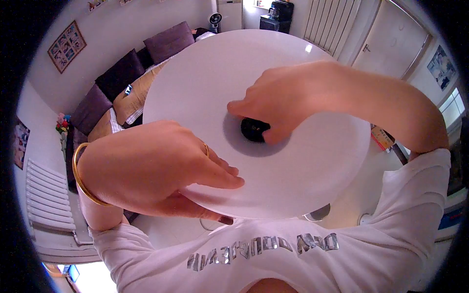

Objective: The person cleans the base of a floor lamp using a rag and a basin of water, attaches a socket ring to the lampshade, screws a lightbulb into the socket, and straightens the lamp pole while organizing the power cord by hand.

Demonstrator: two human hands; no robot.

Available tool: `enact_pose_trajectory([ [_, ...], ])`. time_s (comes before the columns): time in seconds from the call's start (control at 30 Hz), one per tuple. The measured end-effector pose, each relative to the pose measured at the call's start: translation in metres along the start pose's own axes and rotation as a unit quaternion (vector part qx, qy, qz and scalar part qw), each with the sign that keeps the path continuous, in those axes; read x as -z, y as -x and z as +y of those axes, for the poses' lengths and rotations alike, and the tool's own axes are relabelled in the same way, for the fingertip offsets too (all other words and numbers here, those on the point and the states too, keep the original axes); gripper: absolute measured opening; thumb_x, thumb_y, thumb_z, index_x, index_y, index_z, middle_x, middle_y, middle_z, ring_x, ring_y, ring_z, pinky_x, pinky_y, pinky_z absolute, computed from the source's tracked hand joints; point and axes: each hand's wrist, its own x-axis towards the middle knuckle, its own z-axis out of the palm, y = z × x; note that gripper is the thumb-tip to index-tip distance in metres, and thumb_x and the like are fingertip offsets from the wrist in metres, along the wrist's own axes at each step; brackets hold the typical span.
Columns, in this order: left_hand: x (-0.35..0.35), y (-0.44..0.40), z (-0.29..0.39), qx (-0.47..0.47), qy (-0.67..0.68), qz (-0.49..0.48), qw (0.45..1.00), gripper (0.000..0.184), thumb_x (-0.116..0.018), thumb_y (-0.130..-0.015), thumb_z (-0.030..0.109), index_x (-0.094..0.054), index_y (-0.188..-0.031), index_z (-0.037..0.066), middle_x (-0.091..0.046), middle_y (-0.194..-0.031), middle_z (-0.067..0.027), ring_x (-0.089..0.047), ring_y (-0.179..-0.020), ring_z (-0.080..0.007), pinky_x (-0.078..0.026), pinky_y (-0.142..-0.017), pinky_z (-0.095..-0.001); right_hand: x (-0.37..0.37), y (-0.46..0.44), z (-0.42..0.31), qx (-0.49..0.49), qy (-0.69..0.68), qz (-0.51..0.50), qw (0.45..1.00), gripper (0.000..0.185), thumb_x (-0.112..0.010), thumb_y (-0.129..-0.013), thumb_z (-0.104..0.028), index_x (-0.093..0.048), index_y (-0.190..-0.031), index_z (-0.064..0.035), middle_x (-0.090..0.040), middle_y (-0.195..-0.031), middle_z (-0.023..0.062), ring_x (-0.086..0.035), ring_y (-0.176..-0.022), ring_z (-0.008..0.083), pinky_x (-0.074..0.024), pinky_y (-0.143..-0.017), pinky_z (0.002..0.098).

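A small black round object [253, 131] lies near the middle of the white round table [195, 83], inside a grey circular patch or shadow. My right hand [281, 100] reaches over from the right, its fingers curled round the object's rim; part of the object is hidden beneath the hand. At the table's near left edge is my left hand [156, 168], with its index finger stretched over the white surface and its thumb apart, lower down by the edge. Nothing shows between its fingers.
A sofa with purple cushions [168, 43] stands behind the table on the left. A small fan [215, 19] and a black appliance [277, 17] are at the back. White radiators [49, 195] line the left wall, and a door [391, 39] is at the right.
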Motion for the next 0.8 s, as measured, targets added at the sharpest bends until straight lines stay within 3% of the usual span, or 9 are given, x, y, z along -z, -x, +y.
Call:
enact_pose_trajectory([
  [0.1,0.001,0.000,0.001,0.004,-0.006,-0.003,1.000,0.057,-0.076,-0.077,0.026,-0.057,-0.128,0.008,-0.061,-0.127,-0.0116,-0.062,-0.111,-0.0276,-0.053,-0.089,-0.0355,-0.001,-0.002,-0.003,-0.033,0.005,0.009,0.999,0.044,-0.063,-0.082,-0.039,-0.063,-0.102,0.0005,-0.069,-0.083,0.0161,-0.067,-0.081,0.0339,-0.0525,-0.078,0.0406],
  [0.27,-0.001,-0.002,0.000,0.010,-0.009,-0.003,1.000,0.056,-0.075,-0.078,0.026,-0.057,-0.128,0.009,-0.061,-0.127,-0.0115,-0.063,-0.110,-0.0274,-0.053,-0.088,-0.0357,-0.006,-0.005,-0.004,-0.067,0.016,0.023,0.997,0.053,-0.054,-0.086,-0.048,-0.070,-0.079,0.0017,-0.069,-0.073,0.0165,-0.068,-0.078,0.0330,-0.0527,-0.077,0.0397],
  [0.37,0.000,-0.001,-0.001,-0.001,-0.002,0.002,1.000,0.056,-0.075,-0.078,0.025,-0.057,-0.128,0.009,-0.060,-0.128,-0.0112,-0.063,-0.110,-0.0275,-0.053,-0.088,-0.0362,0.004,-0.004,-0.006,-0.093,0.046,0.002,0.995,0.052,-0.059,-0.082,-0.049,-0.067,-0.097,0.0011,-0.070,-0.081,0.0151,-0.067,-0.079,0.0334,-0.0524,-0.078,0.0409],
  [0.47,0.001,0.000,-0.002,0.003,0.011,-0.002,1.000,0.056,-0.075,-0.078,0.026,-0.057,-0.128,0.009,-0.061,-0.127,-0.0113,-0.063,-0.110,-0.0280,-0.053,-0.088,-0.0366,-0.001,0.003,0.007,-0.013,0.028,0.064,0.997,0.060,-0.068,-0.077,-0.045,-0.056,-0.116,-0.0011,-0.069,-0.090,0.0139,-0.067,-0.082,0.0338,-0.0520,-0.078,0.0422],
  [0.57,0.001,-0.001,-0.001,0.003,0.005,-0.008,1.000,0.056,-0.075,-0.078,0.026,-0.057,-0.128,0.008,-0.061,-0.127,-0.0115,-0.062,-0.111,-0.0283,-0.052,-0.089,-0.0368,-0.006,-0.003,0.009,0.042,0.007,0.011,0.999,0.071,-0.075,-0.071,-0.038,-0.046,-0.125,-0.0034,-0.067,-0.096,0.0138,-0.067,-0.085,0.0345,-0.0518,-0.078,0.0426],
  [0.67,0.002,-0.001,0.000,-0.002,-0.011,-0.013,1.000,0.056,-0.074,-0.079,0.026,-0.057,-0.128,0.007,-0.060,-0.128,-0.0119,-0.061,-0.113,-0.0284,-0.052,-0.091,-0.0368,-0.005,-0.004,0.005,0.037,-0.007,-0.004,0.999,0.065,-0.076,-0.072,-0.033,-0.048,-0.122,-0.0024,-0.068,-0.094,0.0142,-0.067,-0.083,0.0346,-0.0517,-0.078,0.0427],
  [0.8,0.001,0.000,-0.001,0.004,0.000,-0.015,1.000,0.056,-0.074,-0.079,0.026,-0.056,-0.128,0.006,-0.060,-0.127,-0.0121,-0.061,-0.114,-0.0283,-0.051,-0.092,-0.0365,-0.002,-0.003,0.000,-0.002,0.002,0.027,1.000,0.050,-0.069,-0.078,-0.041,-0.062,-0.105,-0.0003,-0.069,-0.084,0.0153,-0.067,-0.078,0.0334,-0.0525,-0.075,0.0420],
])
